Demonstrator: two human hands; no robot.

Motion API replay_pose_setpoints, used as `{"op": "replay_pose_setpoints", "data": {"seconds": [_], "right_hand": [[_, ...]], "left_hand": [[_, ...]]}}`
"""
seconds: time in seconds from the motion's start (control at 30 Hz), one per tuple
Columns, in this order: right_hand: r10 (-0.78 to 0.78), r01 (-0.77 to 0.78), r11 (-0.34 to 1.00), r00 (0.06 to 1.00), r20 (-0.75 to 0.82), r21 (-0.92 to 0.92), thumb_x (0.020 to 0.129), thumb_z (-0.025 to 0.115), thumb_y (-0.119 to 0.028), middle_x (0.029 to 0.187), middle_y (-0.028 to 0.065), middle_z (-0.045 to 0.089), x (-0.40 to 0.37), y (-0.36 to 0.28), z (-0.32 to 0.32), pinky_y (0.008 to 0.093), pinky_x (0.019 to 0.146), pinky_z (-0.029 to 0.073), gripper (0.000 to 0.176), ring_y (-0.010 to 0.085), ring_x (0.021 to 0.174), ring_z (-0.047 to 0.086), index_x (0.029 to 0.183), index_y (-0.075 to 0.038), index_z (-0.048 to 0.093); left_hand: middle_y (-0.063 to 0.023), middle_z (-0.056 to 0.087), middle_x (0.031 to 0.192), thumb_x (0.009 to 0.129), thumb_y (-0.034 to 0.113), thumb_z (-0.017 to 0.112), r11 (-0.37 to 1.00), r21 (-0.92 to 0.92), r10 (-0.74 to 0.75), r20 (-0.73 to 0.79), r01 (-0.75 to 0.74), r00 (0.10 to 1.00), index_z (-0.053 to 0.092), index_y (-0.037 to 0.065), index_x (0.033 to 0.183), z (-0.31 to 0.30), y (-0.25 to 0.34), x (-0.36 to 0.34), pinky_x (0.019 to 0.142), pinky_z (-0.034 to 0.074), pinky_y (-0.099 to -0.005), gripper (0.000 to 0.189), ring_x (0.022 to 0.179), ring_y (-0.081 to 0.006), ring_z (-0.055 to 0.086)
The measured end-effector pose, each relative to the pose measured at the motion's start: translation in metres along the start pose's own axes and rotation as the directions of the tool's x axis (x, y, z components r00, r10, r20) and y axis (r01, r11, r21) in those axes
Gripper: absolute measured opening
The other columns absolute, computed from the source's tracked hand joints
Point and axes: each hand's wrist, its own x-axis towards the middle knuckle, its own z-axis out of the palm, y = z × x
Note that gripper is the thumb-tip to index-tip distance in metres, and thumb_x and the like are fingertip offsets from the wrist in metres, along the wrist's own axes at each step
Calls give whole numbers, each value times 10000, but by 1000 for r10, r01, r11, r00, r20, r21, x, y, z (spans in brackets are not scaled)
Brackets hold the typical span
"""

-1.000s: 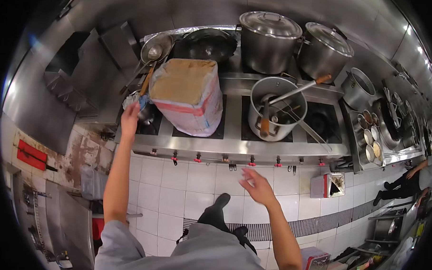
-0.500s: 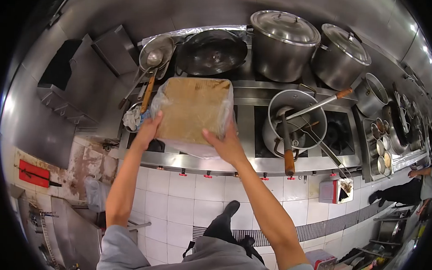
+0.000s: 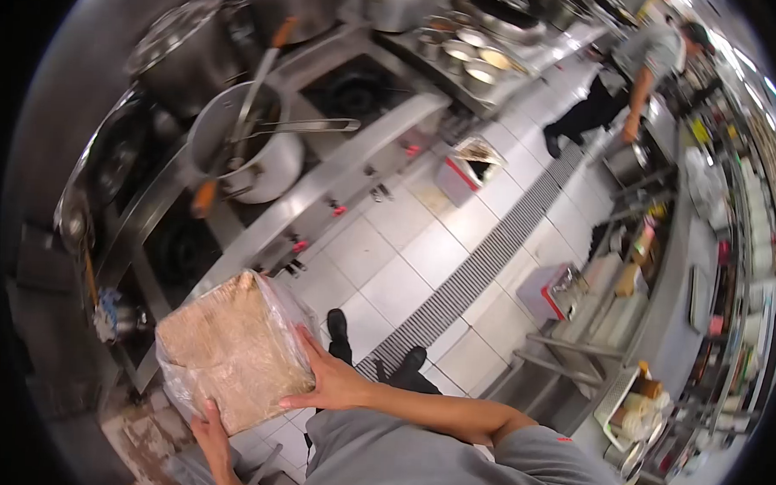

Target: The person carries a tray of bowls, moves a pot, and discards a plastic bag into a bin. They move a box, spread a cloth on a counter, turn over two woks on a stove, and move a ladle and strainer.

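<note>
A large square block wrapped in clear plastic (image 3: 235, 353), tan on top, is held in front of my body. My left hand (image 3: 213, 437) grips its near lower corner, thumb on the top face. On the block's right side, my right hand (image 3: 332, 382) presses with the fingers along the side and the thumb on top. Just beyond the block runs the steel front of the stove (image 3: 273, 238) with red knobs. A big pot (image 3: 275, 166) holding wooden-handled tools stands on the stove.
A co-worker (image 3: 655, 59) stands at the upper right, by a metal pot (image 3: 627, 163). A floor drain grate (image 3: 481, 267) crosses the tiles. White-and-red bins (image 3: 458, 181) stand on the floor. Steel shelving (image 3: 675, 338) with containers lines the right side.
The view has swung right, away from the stove toward the aisle. Both hands still hold the wrapped block, which is now lower and nearer the stove's front edge.
</note>
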Motion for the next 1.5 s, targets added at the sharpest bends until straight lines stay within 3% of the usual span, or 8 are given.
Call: {"op": "replay_pose_setpoints", "data": {"seconds": [0.1, 0.2, 0.33, 0.4, 0.53, 1.03, 1.27, 1.5], "right_hand": [[67, -52, 992, 989, -136, 112, 680, 730, -577, 1500, 267, 76, -73, 49, -48, 379, 1084, 293, 1238, 393, 1356, 249, 1447, 6, -47], [127, -94, 990, 920, -371, 105, 652, 777, -518, 1489, 278, 122, -135, 97, -96, 367, 1109, 235, 1258, 362, 1379, 206, 1442, 37, -30], [147, -50, 985, 737, -659, 163, 620, 825, -442, 1468, 263, 203, -206, 148, -167, 364, 1113, 214, 1255, 325, 1377, 219, 1445, 43, 13], [120, -16, 989, 661, -741, 147, 611, 814, -479, 1476, 273, 174, -228, 180, -211, 370, 1119, 207, 1263, 340, 1385, 197, 1440, 56, 24], [121, -12, 991, 491, -862, 132, 595, 819, -486, 1480, 278, 167, -256, 253, -312, 375, 1127, 194, 1260, 349, 1389, 188, 1432, 75, 62], [450, 32, 886, 187, -873, 463, 638, 830, -349, 1384, 199, 404, -340, 634, -792, 357, 1062, 331, 1093, 275, 1281, 403, 1449, -10, 181], [621, 8, 782, 64, -781, 623, 584, 859, -386, 1403, 202, 380, -379, 746, -884, 355, 1075, 312, 1141, 292, 1303, 375, 1434, 10, 209], [702, 136, 705, 10, -712, 697, 618, 845, -345, 1295, 170, 509, -444, 818, -933, 331, 995, 411, 1077, 252, 1163, 525, 1436, -23, 223]], "left_hand": [[-133, 629, 980, 940, 317, 545, 920, 391, -97, 142, 34, 985, 557, -113, 1080, 62, -13, -14, 781, 449, -301, 453, 880, -162, 562], [-84, 626, 928, 943, 314, 532, 969, 19, 227, 333, -247, 915, 591, -83, 1052, 172, 42, -54, 725, 439, -290, 416, 824, -137, 539], [-37, 623, 873, 944, 313, 530, 931, 63, 254, 597, -360, 761, 599, -51, 1088, 298, 105, -71, 688, 437, -262, 398, 784, -102, 525], [-132, 615, 1116, 949, 281, 514, 932, 73, 202, 710, -356, 674, 543, -85, 1181, 363, 137, -83, 903, 412, -298, 435, 1018, -176, 551], [-125, 564, 1173, 903, 264, 588, 847, -221, 446, 789, -483, 421, 448, -34, 1289, 522, 150, -79, 921, 412, -311, 507, 1054, -196, 533], [-148, 510, 1262, 864, 191, 631, 933, -181, 231, 964, -311, 131, 374, -41, 1322, 1203, 208, -140, 993, 360, -323, 575, 1155, -221, 481], [-163, 486, 1296, 865, 199, 631, 941, -93, 127, 988, -326, 84, 337, -42, 1348, 1371, 180, -178, 1022, 332, -326, 614, 1186, -234, 463], [-182, 424, 1352, 872, 174, 617, 910, -159, 105, 982, -383, -160, 219, -44, 1398, 1489, 162, -240, 1045, 312, -328, 695, 1225, -255, 429]]}}
